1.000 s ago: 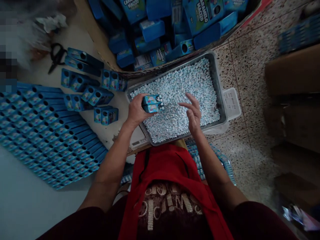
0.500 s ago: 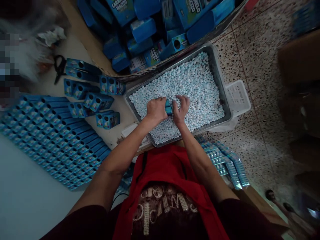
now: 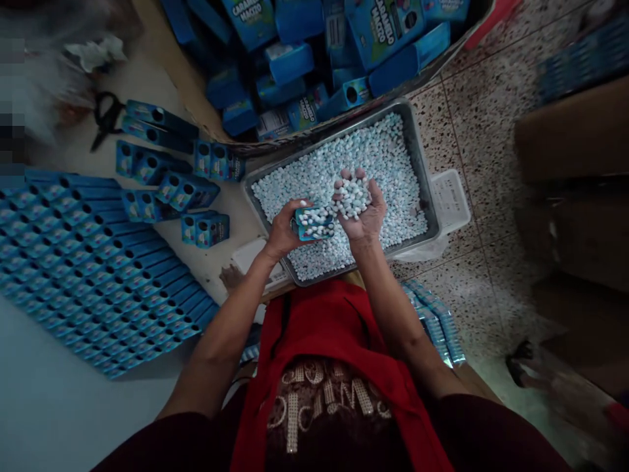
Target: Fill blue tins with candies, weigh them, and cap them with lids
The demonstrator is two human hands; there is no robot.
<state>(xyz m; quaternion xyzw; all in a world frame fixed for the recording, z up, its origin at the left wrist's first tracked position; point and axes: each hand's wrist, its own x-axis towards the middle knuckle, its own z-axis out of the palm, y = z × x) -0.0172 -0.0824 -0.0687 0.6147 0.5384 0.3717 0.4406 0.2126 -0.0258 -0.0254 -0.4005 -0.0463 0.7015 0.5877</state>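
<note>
Small white and pale-blue candies fill a grey metal tray [image 3: 431, 196]. Above the tray's left half, my left hand [image 3: 284, 231] grips two small blue boxes [image 3: 309, 226] side by side. Their open ends are turned up, with candies heaped at the openings. My right hand [image 3: 362, 210] is palm up just right of the boxes, fingers curled round a heaped handful of candies [image 3: 352, 196]. Left of the tray, several small blue boxes [image 3: 204, 228] stand in short groups, beside a large slanted block of similar boxes [image 3: 93, 262].
A big cardboard carton [image 3: 181, 85] of blue boxes borders the tray's far side. Black scissors [image 3: 105, 121] lie at the upper left. A white plastic basket [image 3: 449, 196] shows past the tray's right edge. Brown cartons [image 3: 574, 131] are stacked at the right; a person's foot [image 3: 523, 364] is lower right.
My left hand has moved left and tipped the boxes so their filled openings show. My right hand has turned palm up and now holds candies. The view has shifted slightly.
</note>
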